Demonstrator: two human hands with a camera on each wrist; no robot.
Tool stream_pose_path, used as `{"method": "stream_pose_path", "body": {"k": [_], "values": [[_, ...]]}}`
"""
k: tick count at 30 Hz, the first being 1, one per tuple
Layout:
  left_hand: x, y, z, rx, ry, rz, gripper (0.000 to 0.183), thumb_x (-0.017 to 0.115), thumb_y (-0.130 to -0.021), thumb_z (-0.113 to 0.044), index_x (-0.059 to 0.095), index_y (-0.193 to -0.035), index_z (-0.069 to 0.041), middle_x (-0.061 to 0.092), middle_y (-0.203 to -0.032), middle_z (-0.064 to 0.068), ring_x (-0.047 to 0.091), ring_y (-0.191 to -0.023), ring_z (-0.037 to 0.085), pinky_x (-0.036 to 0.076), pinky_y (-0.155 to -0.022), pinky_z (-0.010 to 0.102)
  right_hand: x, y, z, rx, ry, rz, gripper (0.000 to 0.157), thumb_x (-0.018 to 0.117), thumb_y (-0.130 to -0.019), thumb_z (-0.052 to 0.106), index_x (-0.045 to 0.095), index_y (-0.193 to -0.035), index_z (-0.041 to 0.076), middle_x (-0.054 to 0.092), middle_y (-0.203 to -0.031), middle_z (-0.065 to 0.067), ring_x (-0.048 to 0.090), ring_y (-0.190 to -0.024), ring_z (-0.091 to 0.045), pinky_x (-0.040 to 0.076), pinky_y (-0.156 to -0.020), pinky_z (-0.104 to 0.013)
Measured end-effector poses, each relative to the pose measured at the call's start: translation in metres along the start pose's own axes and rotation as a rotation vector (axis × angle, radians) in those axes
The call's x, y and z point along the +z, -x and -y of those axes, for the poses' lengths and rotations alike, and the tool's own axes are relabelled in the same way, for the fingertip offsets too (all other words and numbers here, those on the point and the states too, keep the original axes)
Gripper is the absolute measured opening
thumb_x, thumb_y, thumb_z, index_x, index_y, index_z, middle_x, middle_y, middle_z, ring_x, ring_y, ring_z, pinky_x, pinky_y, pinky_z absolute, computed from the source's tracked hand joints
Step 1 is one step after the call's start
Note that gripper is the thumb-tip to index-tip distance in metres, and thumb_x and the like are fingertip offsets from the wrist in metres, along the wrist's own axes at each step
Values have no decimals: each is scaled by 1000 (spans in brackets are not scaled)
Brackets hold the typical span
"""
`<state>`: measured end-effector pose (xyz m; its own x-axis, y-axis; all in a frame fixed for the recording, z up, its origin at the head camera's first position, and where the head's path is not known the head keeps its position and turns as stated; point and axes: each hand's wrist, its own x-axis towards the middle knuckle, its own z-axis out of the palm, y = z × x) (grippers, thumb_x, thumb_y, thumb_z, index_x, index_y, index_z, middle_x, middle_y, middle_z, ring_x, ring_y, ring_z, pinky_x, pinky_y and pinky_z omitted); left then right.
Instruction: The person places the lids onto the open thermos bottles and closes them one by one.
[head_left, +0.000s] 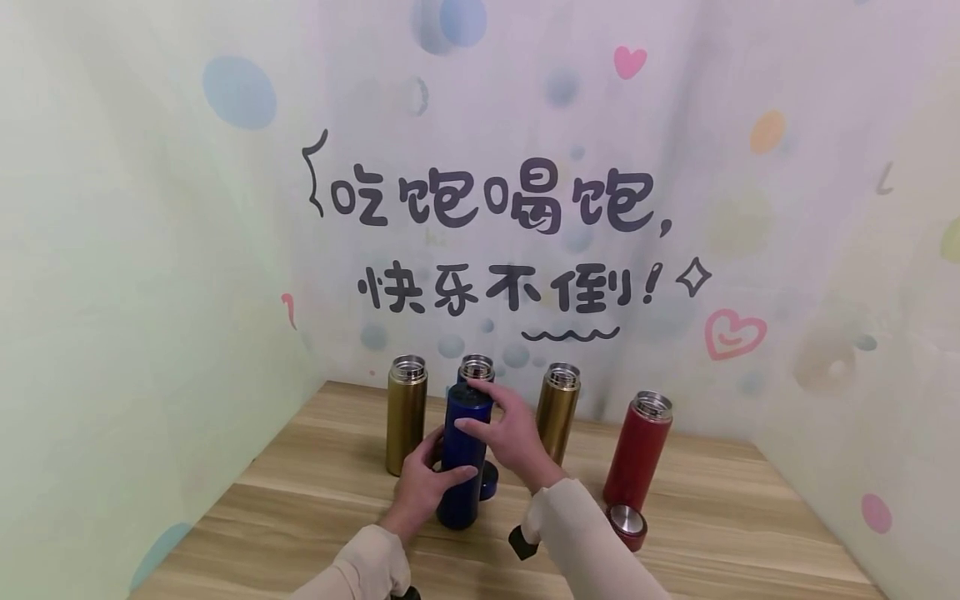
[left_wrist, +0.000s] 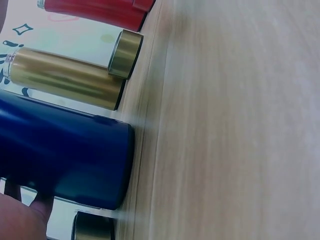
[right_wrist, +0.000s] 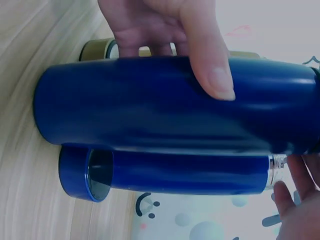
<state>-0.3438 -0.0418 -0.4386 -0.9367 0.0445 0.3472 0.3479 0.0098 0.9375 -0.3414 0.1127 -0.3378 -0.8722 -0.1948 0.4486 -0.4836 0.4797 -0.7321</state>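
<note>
Both hands hold an upright blue thermos bottle (head_left: 461, 467) with a dark top, seen in all three views. My left hand (head_left: 422, 487) grips its lower body, the thumb laid across the front in the right wrist view. Up at the top, my right hand (head_left: 517, 433) has its thumb on the front side and its fingers at the dark lid (head_left: 471, 395). Right behind stands a second blue bottle (right_wrist: 190, 172), its steel mouth uncovered, with a blue lid (right_wrist: 80, 172) at its foot.
Lidless gold bottles stand at the back left (head_left: 407, 417) and right of centre (head_left: 559, 408). A gold lid (left_wrist: 126, 54) leans at the right one. Farther right is a lidless red bottle (head_left: 640, 450), its red lid (head_left: 627, 525) before it. A printed curtain (head_left: 495, 108) backs the wooden table (head_left: 720, 517).
</note>
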Motion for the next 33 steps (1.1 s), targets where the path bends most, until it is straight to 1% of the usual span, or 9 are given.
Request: {"method": "stream_pose_path", "body": {"k": [4,8,12,15,21,23,26,28,33], "values": [[0,0,1,-8,-3,2,79,82,-79,-27,44,-144,-4,57,-132,17,53,-121,33,40,-102,52,8,3,2,2,71,-98,59,80,-80,39,60,-133,23,57,-129,-3,48,-115,-26,42,-97,-56],[-1,0,1,-15,-13,3,79,82,-80,-26,42,-145,-4,54,-135,18,51,-124,34,40,-102,53,17,4,5,-58,124,-207,59,81,-78,40,62,-129,16,59,-123,-6,48,-110,-25,46,-92,-51],[-1,0,1,-12,-7,5,80,81,-81,-23,40,-147,-3,52,-138,20,49,-126,36,39,-102,55,22,4,5,-94,159,-246,60,81,-79,40,59,-126,11,58,-124,-8,47,-112,-27,48,-91,-49],[-1,-1,1,-10,-12,8,80,81,-81,-24,41,-146,-3,53,-137,19,50,-125,35,40,-102,54,19,4,4,-67,96,-182,58,78,-82,38,55,-129,12,54,-128,-8,47,-115,-26,47,-94,-51],[0,-1,1,-11,-21,8,79,82,-79,-28,45,-144,-4,56,-133,17,52,-123,33,41,-102,52,1,0,0,-6,-191,89,56,68,-91,25,46,-142,14,47,-139,-12,49,-120,-36,42,-98,-57],[0,-1,0,-9,-14,9,79,83,-78,-27,45,-143,-4,56,-133,18,52,-123,33,41,-102,52,-6,-2,-1,19,-254,168,58,66,-92,22,43,-145,15,42,-143,-13,47,-123,-38,40,-99,-58],[0,-1,-1,-11,-5,12,79,83,-78,-27,44,-144,-4,56,-133,18,52,-123,33,40,-103,52,-13,-6,-2,58,-305,256,60,64,-93,18,40,-148,16,39,-146,-11,45,-126,-38,39,-101,-57],[0,0,-1,-10,-2,15,79,82,-78,-27,44,-144,-4,56,-133,18,52,-123,33,40,-103,53,-16,-8,-3,59,-316,289,61,64,-94,15,39,-149,15,38,-148,-12,44,-128,-36,38,-103,-56],[-1,0,1,-2,-4,20,78,81,-80,-26,43,-144,-3,56,-133,18,52,-122,33,40,-102,53,-22,-6,9,58,-293,307,62,64,-93,10,38,-149,11,40,-146,-15,46,-126,-39,40,-101,-56]]}}
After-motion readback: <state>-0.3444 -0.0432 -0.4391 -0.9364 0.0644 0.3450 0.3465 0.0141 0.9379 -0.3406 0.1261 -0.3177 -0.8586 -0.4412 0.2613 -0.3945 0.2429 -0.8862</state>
